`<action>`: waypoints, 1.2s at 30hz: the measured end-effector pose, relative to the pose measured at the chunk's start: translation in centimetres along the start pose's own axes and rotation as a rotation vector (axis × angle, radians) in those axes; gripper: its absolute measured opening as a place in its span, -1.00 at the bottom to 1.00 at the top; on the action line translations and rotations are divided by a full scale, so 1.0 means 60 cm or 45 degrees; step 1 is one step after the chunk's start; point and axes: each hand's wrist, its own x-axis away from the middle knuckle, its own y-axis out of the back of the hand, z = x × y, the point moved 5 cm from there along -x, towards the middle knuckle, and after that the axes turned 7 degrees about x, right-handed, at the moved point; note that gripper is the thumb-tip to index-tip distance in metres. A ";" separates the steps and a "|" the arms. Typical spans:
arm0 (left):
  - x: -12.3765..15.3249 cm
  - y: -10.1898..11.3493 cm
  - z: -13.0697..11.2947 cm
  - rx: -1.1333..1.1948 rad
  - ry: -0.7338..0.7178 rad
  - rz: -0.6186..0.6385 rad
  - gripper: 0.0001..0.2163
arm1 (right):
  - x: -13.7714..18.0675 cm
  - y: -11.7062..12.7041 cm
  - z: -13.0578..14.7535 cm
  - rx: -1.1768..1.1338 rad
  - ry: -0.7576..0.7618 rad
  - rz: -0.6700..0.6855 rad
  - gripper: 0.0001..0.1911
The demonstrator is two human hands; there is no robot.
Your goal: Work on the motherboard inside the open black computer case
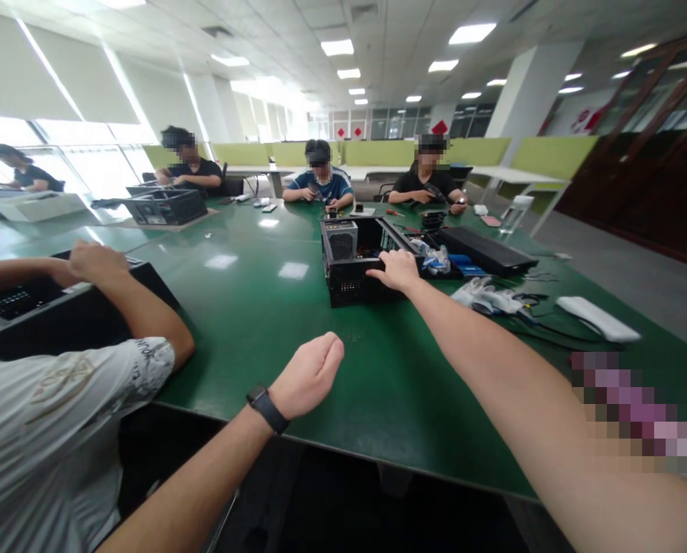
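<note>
A black open computer case (349, 290) stands on the green table, with a power supply (342, 244) in its left back corner. My right hand (398, 270) grips the near top edge of the case, its thumb stretched left along the rim and its fingers over the wall. My left hand (309, 375), with a dark watch on the wrist, is closed in a fist near the table's front edge, apart from the case. Whether anything is inside that fist is hidden.
Right of the case lie a flat black panel (487, 252), bagged cables (487, 298) and a white strip-like object (597, 318). Close on the left, a co-worker's arm (130, 296) reaches over another black case. Several people sit across the green table (245, 307); a bottle (516, 215) stands at right.
</note>
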 end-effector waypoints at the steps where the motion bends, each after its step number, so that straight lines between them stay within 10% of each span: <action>1: 0.002 0.001 0.001 0.010 0.004 -0.001 -0.66 | 0.004 0.003 0.001 0.000 0.004 0.006 -0.58; 8: 0.003 0.039 -0.030 0.068 -0.060 -0.067 -0.71 | 0.095 0.038 0.023 -0.039 0.018 -0.046 -0.56; 16: -0.039 0.072 -0.125 -0.138 -0.239 -0.215 -0.73 | 0.332 0.129 0.047 -0.145 0.058 -0.210 -0.52; 26: -0.112 -0.069 -0.112 -0.817 -0.242 0.492 -0.69 | 0.568 0.228 0.057 -0.384 0.095 -0.213 -0.65; 36: -0.117 -0.143 -0.076 -1.126 -0.132 0.943 -0.68 | 0.625 0.248 0.059 -0.491 0.079 -0.264 -0.74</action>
